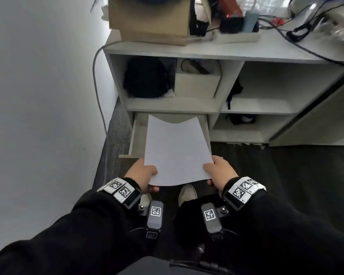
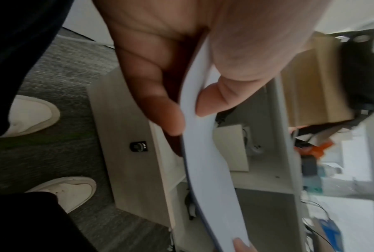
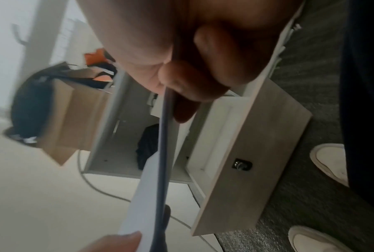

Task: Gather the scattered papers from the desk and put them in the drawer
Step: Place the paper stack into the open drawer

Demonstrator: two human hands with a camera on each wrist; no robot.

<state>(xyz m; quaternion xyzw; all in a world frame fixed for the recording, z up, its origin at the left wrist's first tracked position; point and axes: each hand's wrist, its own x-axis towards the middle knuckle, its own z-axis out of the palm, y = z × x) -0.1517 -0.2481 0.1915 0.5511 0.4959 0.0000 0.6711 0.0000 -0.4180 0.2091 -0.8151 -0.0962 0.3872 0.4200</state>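
A stack of white papers (image 1: 177,149) hangs over the pulled-out drawer (image 1: 136,135) at the bottom left of the shelf unit. My left hand (image 1: 145,174) pinches the stack's near left corner, thumb on top and fingers beneath. My right hand (image 1: 219,171) pinches the near right corner the same way. Seen edge-on in the left wrist view, the papers (image 2: 203,162) bend between thumb and fingers. The right wrist view shows the papers (image 3: 160,170) above the drawer front (image 3: 257,153) and its small dark knob (image 3: 242,165). The papers hide most of the drawer's inside.
A white wall (image 1: 38,96) stands close on the left, with a grey cable (image 1: 96,86) running down it. Open shelves hold a black bag (image 1: 145,78) and a white box (image 1: 197,84). A cardboard box (image 1: 149,18) and cables crowd the desk top. My shoes (image 1: 187,194) stand on dark carpet.
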